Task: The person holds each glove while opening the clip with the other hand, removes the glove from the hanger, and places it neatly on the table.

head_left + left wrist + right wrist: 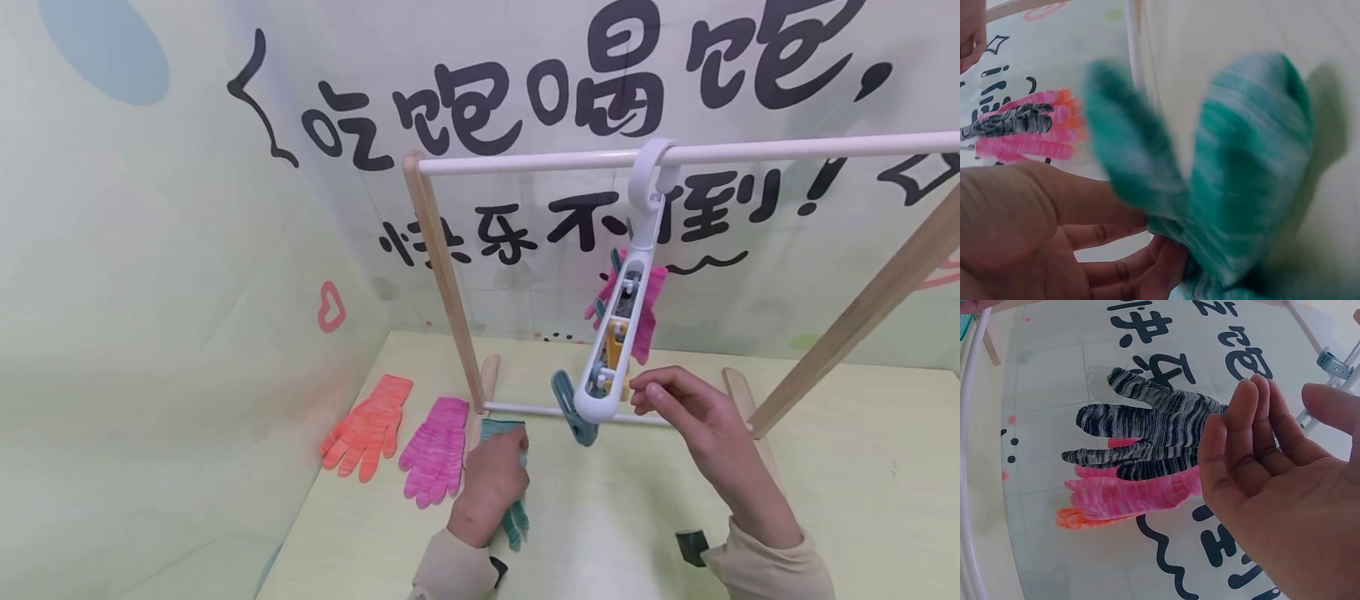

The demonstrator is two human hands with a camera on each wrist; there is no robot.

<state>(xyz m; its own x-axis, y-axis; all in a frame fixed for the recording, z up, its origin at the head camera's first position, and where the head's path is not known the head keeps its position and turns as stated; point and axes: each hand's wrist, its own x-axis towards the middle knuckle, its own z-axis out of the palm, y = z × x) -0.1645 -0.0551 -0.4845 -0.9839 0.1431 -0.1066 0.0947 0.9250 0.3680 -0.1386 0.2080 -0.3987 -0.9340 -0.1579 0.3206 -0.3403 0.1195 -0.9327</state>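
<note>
My left hand [491, 475] pinches a teal striped glove [514, 525] just over the table; in the left wrist view its thumb and fingers press on the knit fabric. Above hangs a white folding hanger [597, 408] with teal clips [573, 408] and a yellow clip [615, 346]. Beside its lower end is my right hand [697, 417], fingers gently curved, thumb apart, holding nothing. From the hanger hang a black-and-white striped glove [1172, 425], a pink glove [1135, 495] and an orange glove [1079, 519], clearest in the right wrist view.
A rack's white rail [525, 160] carries the hanger between wooden posts [442, 283]. Flat on the table [600, 517], left of the rack, lie an orange glove [367, 429] and a magenta glove [437, 454]. A printed backdrop [337, 225] stands behind.
</note>
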